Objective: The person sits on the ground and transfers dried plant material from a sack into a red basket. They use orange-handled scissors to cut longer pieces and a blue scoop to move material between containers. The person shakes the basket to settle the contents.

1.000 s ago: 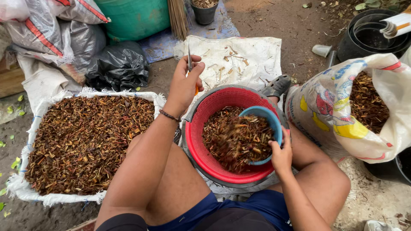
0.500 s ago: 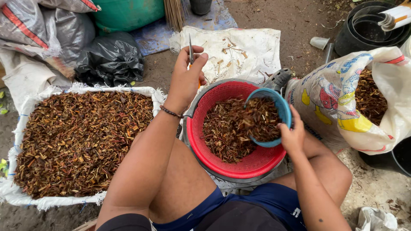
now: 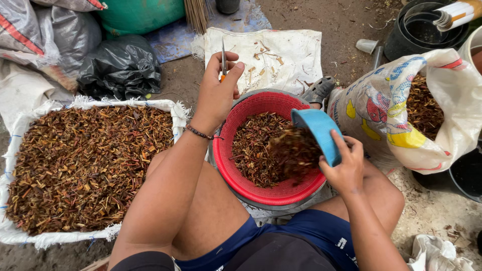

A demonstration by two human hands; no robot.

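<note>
Close around the red basket (image 3: 236, 165) — heaped tray (image 3: 85, 165), open sack (image 3: 401, 110) — right hand (image 3: 346, 168) clamped on blue scoop (image 3: 316, 133).

One head-worn view, looking steeply down over a seated person's lap.

The camera sits above the person's knees and faces forward and down, close enough that both thighs and forearms fill the lower half of the frame. The red basket (image 3: 236, 150) lies near the centre, with the left hand (image 3: 217, 93) just above it and the right hand (image 3: 346, 168) at its right edge. The tray (image 3: 15, 130) takes the left side, the sack (image 3: 381, 110) the right, and bare ground runs along the top edge. No second view exists, so nothing is shared.
</note>
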